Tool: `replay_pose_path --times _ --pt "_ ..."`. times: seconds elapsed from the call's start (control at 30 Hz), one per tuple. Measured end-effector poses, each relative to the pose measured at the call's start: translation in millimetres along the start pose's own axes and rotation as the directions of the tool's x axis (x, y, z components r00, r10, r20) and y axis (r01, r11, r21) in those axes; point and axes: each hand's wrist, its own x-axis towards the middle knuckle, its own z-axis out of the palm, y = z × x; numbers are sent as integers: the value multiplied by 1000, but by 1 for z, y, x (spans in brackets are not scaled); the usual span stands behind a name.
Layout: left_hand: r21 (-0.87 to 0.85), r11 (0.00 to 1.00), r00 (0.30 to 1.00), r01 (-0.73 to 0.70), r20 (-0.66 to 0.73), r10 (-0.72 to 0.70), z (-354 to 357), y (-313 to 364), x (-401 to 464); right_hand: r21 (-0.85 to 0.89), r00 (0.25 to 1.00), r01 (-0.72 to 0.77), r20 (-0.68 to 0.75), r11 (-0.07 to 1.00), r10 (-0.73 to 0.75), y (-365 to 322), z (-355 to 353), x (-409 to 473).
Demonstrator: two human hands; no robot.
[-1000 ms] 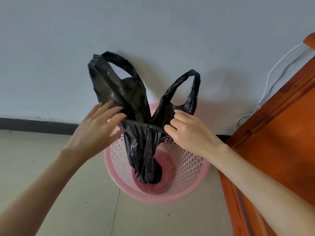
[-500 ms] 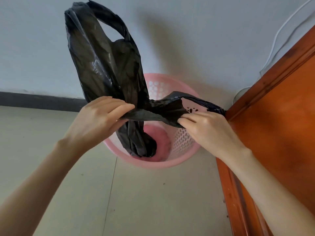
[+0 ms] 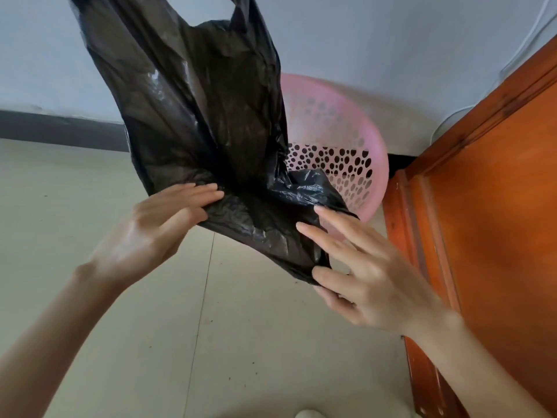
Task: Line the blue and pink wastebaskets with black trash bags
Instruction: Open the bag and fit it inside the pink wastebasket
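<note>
A black trash bag (image 3: 193,110) with handle loops billows up in front of me, covering the left half of the pink perforated wastebasket (image 3: 340,137) that stands on the floor by the wall. My left hand (image 3: 156,227) pinches the bag's near edge between thumb and fingers. My right hand (image 3: 361,267) grips the bag's lower right fold with thumb and lower fingers, the other fingers spread. No blue wastebasket is in view.
An orange-brown wooden cabinet (image 3: 494,224) stands close on the right, almost touching the basket. A white cable (image 3: 527,34) runs down the grey wall. A dark baseboard (image 3: 60,128) lines the tiled floor. A white shoe tip (image 3: 310,414) shows at the bottom edge.
The bag has been lifted out of the basket and has spread open upward. Both hands have come nearer to me and lower, and the right hand's fingers have opened out.
</note>
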Motion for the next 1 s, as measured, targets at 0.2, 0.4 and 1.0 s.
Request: replay_pose_path --times 0.2,0.4,1.0 --pt "49 998 997 41 -62 -38 -2 -2 -7 -44 984 -65 163 997 71 -8 27 -3" --pt "111 988 994 -108 -2 109 31 43 31 -50 987 -106 118 993 112 -19 32 2" --pt "123 979 986 -164 45 159 16 -4 12 -47 985 71 162 996 -62 30 -7 97"
